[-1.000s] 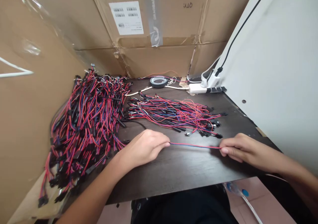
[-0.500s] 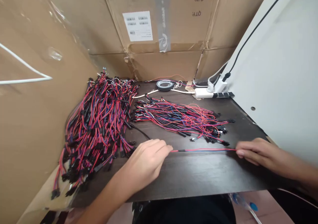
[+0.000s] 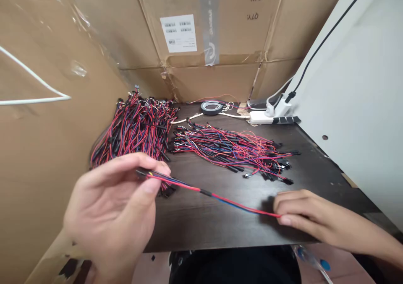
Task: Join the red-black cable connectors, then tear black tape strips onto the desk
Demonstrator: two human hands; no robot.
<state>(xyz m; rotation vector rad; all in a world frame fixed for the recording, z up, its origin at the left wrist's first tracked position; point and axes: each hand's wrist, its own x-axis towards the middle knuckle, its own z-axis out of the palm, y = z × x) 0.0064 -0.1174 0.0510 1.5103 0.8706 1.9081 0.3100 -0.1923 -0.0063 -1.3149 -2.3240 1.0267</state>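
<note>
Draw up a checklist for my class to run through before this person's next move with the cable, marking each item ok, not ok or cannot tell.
1. Left hand has hold of the red-and-blue cable: ok, pinched near one end.
2. Right hand has hold of it too: ok.
3. Black band is on the cable, uncovered by either hand: ok.
4. Cable is pulled straight: not ok, it bends slightly between the hands.
5. Cable is clear of the middle wire bundle: ok, there is a gap between them.
6. Cable end at the right hand is sound: cannot tell, the grip hides it.
</note>
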